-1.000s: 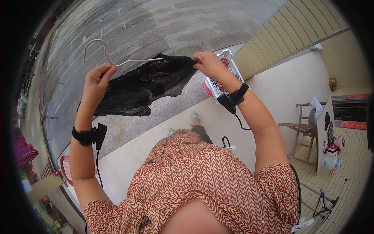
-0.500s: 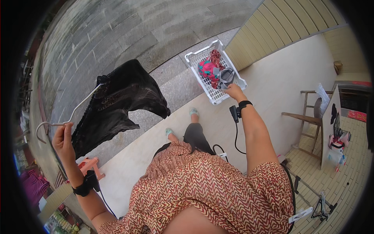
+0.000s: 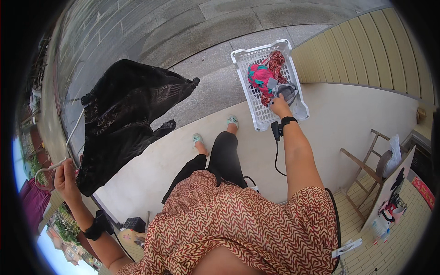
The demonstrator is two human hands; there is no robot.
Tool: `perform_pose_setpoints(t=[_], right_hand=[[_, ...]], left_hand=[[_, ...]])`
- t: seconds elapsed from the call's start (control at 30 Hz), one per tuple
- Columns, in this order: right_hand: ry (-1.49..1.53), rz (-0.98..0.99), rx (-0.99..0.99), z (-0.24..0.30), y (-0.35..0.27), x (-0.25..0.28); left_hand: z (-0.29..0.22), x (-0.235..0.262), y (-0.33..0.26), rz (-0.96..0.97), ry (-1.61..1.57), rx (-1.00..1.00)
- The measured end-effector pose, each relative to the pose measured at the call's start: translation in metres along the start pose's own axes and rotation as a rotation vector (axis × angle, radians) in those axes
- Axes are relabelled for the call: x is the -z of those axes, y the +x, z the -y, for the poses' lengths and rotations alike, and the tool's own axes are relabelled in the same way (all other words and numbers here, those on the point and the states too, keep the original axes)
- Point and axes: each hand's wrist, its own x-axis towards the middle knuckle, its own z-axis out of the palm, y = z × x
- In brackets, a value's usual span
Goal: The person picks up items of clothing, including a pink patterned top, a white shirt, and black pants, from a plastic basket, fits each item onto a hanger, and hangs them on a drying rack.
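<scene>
My left hand (image 3: 67,182) is closed round the neck of a white wire hanger (image 3: 74,129), just below its hook. From the hanger a black garment with gathered edges, resembling shorts (image 3: 126,103), hangs out to the left of my legs. Over on the right, my right hand (image 3: 280,108) reaches into a white plastic basket (image 3: 301,103), fingers closed on the edge of a grey garment (image 3: 288,93). Beside that lie a pink and teal garment (image 3: 259,77) and a red patterned cloth (image 3: 277,61). My right fingertips are partly hidden by the hand itself.
Ribbed beige panelling (image 3: 362,52) stands just right of the basket. A wooden ladder-like stand (image 3: 362,167) is farther right on a tiled floor. A grey paved strip (image 3: 208,94) runs along the pale floor. Purple cloth (image 3: 34,199) hangs at the far left.
The view has turned, so the basket sits farther right. My left hand with the hanger and black garment has shifted left and lower. My right hand has moved onto the grey garment.
</scene>
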Motion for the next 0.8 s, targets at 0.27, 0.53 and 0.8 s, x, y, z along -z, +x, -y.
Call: perform_pose_setpoints(t=[0.27, 0.53, 0.8], right_hand=[[-0.063, -0.105, -0.109, 0.003, -0.016, 0.019], [-0.101, -0.223, -0.095, 0.015, -0.026, 0.160], [0.429, -0.293, 0.354, 0.097, -0.055, 0.299]], left_hand=[[-0.005, -0.002, -0.009, -0.020, -0.049, 0.058], [0.002, -0.061, 0.008, 0.029, -0.090, 0.047], [-0.026, -0.146, 0.013, 0.293, -0.228, -0.126]])
